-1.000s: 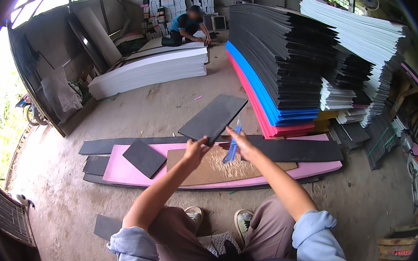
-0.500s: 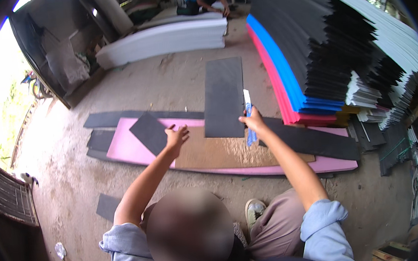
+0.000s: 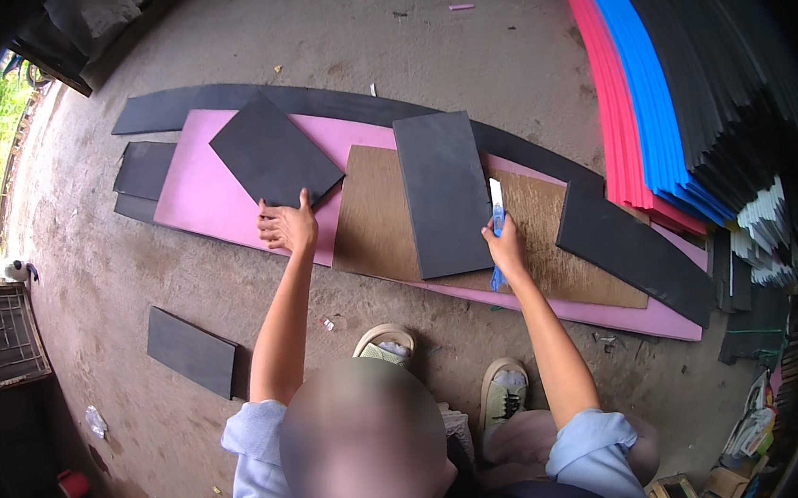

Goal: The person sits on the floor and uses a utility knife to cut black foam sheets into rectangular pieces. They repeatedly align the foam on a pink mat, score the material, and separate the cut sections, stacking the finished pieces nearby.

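Black sheet now flat on brown board

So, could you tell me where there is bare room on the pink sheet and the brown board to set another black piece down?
The pink sheet is bare left of the tilted black piece. The brown board is bare between the left hand and the upright black piece. Right of the right hand and its cutter it is crowded, up to the slanted black strip.

Light-blue short sleeves, pale sneakers
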A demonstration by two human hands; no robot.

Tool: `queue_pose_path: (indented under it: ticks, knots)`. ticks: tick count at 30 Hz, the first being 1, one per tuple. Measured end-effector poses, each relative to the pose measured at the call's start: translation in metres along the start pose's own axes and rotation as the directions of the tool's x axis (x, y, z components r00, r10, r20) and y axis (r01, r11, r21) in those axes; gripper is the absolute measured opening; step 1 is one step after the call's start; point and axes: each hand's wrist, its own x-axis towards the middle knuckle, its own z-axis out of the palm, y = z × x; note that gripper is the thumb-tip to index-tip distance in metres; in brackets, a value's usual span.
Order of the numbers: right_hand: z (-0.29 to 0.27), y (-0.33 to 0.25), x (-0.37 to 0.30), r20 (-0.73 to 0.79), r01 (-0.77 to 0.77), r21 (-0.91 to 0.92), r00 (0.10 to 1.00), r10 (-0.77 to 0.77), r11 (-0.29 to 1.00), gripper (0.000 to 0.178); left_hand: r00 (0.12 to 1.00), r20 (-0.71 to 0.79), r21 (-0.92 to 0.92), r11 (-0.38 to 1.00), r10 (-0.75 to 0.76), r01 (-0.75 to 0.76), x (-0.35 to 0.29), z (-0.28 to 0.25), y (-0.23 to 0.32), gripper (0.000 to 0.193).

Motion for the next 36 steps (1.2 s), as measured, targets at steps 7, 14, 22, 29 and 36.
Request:
queue_pose_path:
  ticks: [7,14,22,29,36]
  knots:
    - [0.023,-0.005,0.011,-0.054,0.005,-0.024,0.998,-0.006,1.0,0.019,0.97,0.036,-0.105,0.965,-0.239,0.242,0.05,-0.002,-0.005,0.108]
    - [0.027,-0.006,0.013,-0.042,0.021,-0.04,0.999,-0.023,0.999,0.019,0.999,-0.024,-0.51,0.86,-0.025,0.009,0.048,-0.022,-0.009,0.065]
    - [0.022,0.003,0.005,-0.185,0.055,-0.035,0.981,-0.061,0.998,0.016,0.925,-0.166,-0.682,0.638,0.341,-0.358,-0.027,-0.054,0.029,0.052]
    - [0.004,0.003,-0.004,-0.117,-0.079,0.146,0.988,0.096,0.986,0.018,0.644,0.37,-0.81,0.572,0.669,-0.129,-0.115,-0.025,0.021,0.05]
    - [-0.001,0.004,-0.011,-0.049,-0.15,0.377,0.982,0.181,0.914,0.021,0.625,0.4,-0.742,0.637,0.671,-0.21,-0.134,-0.03,0.015,0.051]
